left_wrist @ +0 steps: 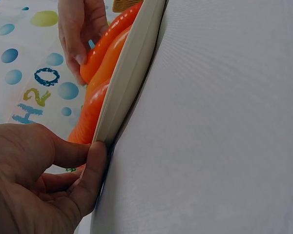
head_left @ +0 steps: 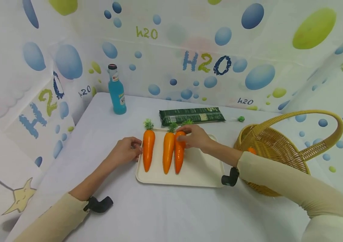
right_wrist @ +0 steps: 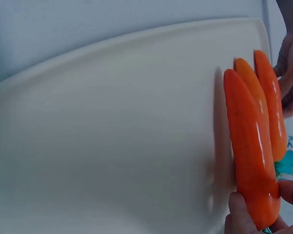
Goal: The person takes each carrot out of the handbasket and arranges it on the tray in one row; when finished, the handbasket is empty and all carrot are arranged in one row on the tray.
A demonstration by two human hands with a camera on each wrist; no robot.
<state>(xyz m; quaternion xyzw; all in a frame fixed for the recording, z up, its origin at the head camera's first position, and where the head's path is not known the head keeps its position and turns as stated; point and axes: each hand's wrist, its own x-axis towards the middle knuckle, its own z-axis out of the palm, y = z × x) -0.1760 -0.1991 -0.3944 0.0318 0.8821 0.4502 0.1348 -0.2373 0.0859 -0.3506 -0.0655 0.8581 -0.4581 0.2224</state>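
Three orange carrots with green tops lie side by side on a cream tray [head_left: 201,173]. My right hand [head_left: 197,137] grips the rightmost carrot [head_left: 179,156] near its leafy end, thumb on one side and fingers on the other in the right wrist view. Close beside it is the middle carrot [head_left: 168,154]; the left carrot [head_left: 148,151] lies along the tray's left edge. My left hand [head_left: 125,150] pinches the tray's left rim between thumb and finger, as the left wrist view shows.
A wicker basket [head_left: 275,148] with a tall handle stands right of the tray, something orange [head_left: 251,150] inside it. Behind the tray lie a green package [head_left: 192,116] and a green lollipop [head_left: 241,119]. A blue bottle [head_left: 117,92] stands at the back left.
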